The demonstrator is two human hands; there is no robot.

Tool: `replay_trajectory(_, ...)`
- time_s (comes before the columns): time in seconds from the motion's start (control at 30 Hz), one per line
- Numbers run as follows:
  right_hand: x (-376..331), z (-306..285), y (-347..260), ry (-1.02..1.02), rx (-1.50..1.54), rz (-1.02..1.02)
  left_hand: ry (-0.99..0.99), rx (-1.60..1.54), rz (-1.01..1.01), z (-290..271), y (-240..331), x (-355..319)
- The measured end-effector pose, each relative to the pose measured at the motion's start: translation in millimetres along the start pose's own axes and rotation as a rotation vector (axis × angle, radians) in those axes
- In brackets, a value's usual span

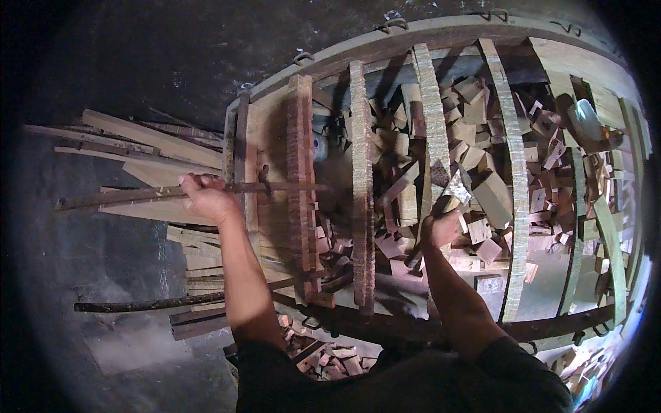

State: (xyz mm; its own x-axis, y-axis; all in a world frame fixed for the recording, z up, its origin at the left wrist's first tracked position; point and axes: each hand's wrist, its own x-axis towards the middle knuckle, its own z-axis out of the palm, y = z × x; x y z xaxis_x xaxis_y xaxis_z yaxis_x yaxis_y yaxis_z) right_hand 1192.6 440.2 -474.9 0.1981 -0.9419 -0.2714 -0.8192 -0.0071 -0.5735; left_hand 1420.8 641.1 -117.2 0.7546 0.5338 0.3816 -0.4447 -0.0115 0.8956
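My left hand (206, 198) is closed around a long, thin wooden stick (124, 197). The stick lies roughly level, its right end reaching over the first notched crossbars of a wooden frame. My right hand (441, 230) grips a short-handled hatchet (456, 187), its bright metal head pointing up and away from me above the frame. The handle's lower end shows below my fist. Close to it runs a pale notched crossbar (430, 117), and another crossbar (361, 186) stands between my two hands.
Many cut wood blocks (492, 196) lie beneath the crossbars. Long boards and strips (148, 134) are stacked at the left, beside a dark bark-edged stick (144, 304). Metal staples (394, 25) stick up from the far beam (447, 26). A pale plastic container (587, 118) sits at the far right.
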Motion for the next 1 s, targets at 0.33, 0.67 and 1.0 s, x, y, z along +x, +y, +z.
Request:
replay_trajectory(0.33, 5.6, 9.3, 15.1, 0.007, -0.068, -0.021, -0.034, 0.008, 0.066, 24.9, -5.0, 22.1)
replay_trajectory(0.67, 7.1, 7.5, 12.3, -0.025, -0.023, 0.063, -0.009, 0.073, 0.127, 14.1, -45.9, 90.9)
replay_trajectory(1.0, 5.9, 19.8, 21.5, 0.083, 0.027, -0.034, 0.21, -3.332, -0.706, -8.9, -66.4, 159.0)
